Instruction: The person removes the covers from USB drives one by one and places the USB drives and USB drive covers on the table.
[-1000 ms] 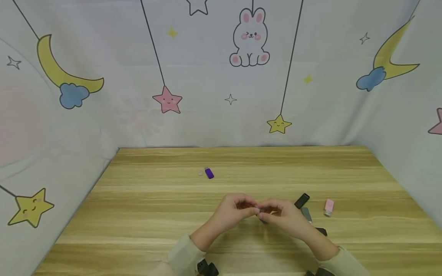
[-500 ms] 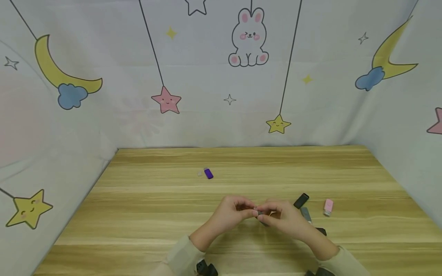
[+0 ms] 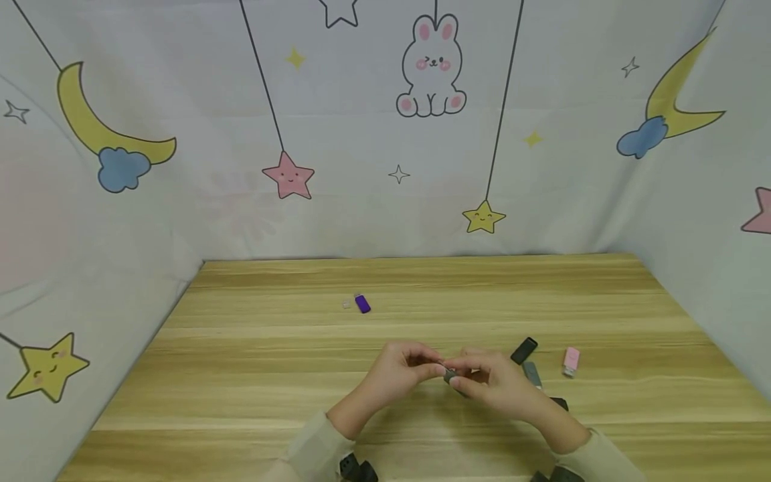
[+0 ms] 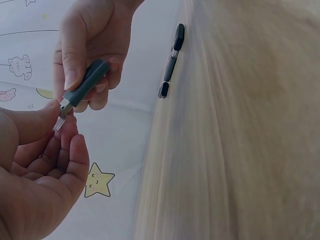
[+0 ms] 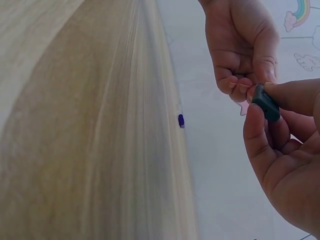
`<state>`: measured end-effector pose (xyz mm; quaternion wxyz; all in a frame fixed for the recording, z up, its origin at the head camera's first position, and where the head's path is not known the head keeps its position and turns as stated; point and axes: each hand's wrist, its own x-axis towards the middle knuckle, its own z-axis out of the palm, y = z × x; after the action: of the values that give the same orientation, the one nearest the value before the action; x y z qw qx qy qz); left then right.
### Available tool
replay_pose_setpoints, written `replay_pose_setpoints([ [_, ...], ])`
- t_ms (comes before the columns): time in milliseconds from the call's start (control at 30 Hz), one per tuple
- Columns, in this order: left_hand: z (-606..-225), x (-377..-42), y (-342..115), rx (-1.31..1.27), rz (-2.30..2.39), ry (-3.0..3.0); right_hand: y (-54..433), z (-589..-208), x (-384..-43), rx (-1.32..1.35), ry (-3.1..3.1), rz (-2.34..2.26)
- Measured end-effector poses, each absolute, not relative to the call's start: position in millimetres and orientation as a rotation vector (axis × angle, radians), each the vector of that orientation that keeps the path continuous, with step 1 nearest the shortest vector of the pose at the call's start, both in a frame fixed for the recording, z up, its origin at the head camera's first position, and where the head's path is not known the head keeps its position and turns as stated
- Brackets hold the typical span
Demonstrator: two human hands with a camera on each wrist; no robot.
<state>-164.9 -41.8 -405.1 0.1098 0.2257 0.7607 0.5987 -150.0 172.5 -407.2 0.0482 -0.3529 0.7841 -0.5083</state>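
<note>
- Stick of dark green colour [image 4: 89, 82] is above the wooden table [image 3: 271, 375], between both hands.
- Right hand [image 3: 496, 380] pinches it with bent thumb and fingers.
- Left hand [image 3: 394, 376] pinches a clear cap [image 4: 59, 123] at its metal plug [image 4: 65, 106], other fingers loosely curled.
- Pink stick [image 3: 571, 360] lies near right hand; purple stick [image 3: 363, 304] lies farther away.

White printed cloth [image 3: 355, 134] forms the back wall, a winking rabbit [image 3: 431, 87] drawn on it; to the rabbit's left and lower hangs a pink star [image 3: 288, 177], farther left a yellow moon [image 3: 89, 119] with a blue cloud [image 3: 123, 169]; to the rabbit's right and lower is a yellow star [image 3: 484, 217], farther right another moon [image 3: 664, 94]; below the rabbit spreads a streaked wood-grain tabletop [image 3: 253, 388]; the light is soft.
</note>
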Motion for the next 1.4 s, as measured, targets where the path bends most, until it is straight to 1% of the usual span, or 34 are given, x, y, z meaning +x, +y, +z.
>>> replay_pose_setpoints([
  [667, -400.9, -169.3, -40.9, 0.572, 1.713, 2.222, 175.4, -403.1, -153.0, -0.946, 2.342, -1.532],
  [933, -398.1, -173.8, -46.1, 0.558, 1.685, 2.285, 177.1, -397.8, -154.1, -0.916, 2.426, -1.45],
  [1200, -384.7, -183.7, -55.2, 0.589, 1.637, 2.374, 178.7, -393.4, -169.5, -0.935, 2.462, -1.465],
  [1400, -373.9, -194.1, -62.4, 0.58, 1.607, 2.431, 177.3, -380.2, -180.3, -0.888, 2.494, -1.444],
])
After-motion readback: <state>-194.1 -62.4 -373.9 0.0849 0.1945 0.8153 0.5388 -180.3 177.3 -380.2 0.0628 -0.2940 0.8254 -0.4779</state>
